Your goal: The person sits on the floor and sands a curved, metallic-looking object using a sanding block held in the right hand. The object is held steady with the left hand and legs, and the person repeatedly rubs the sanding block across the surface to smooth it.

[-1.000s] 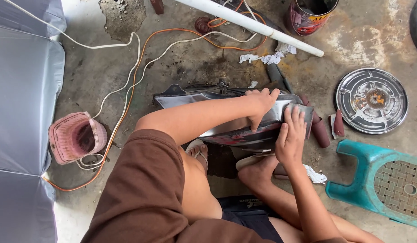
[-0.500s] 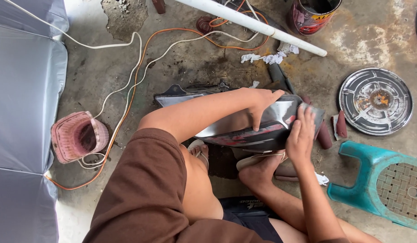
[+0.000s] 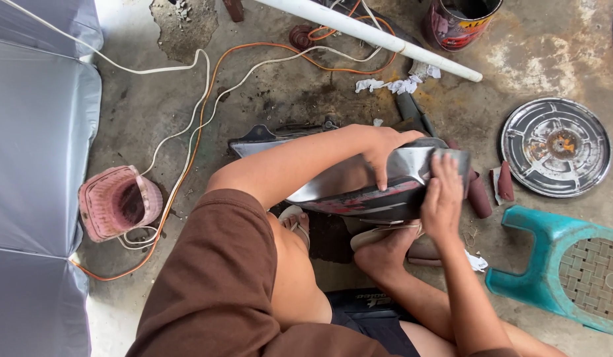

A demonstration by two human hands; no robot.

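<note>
A silver and black curved vehicle body panel [image 3: 346,192] with red streaks lies across my feet on the concrete floor. My left hand [image 3: 386,153] reaches over from the left and grips the panel's upper edge, fingers spread on its shiny face. My right hand [image 3: 442,198] presses a small grey sheet of sandpaper [image 3: 460,158] flat against the panel's right end. My knees, a sandalled foot and a brown sleeve fill the lower middle of the view.
A teal plastic stool [image 3: 564,258] lies at the right, with a round metal wheel cover [image 3: 556,147] above it. Behind the panel are a white pipe [image 3: 372,33] and a paint can [image 3: 462,23]. Orange and white cables [image 3: 201,112] run to a pink basket [image 3: 118,201]. Grey fabric [image 3: 35,165] covers the left.
My right hand has slid with the sandpaper to the right, up to the panel's right end. My left hand keeps its grip on the upper edge.
</note>
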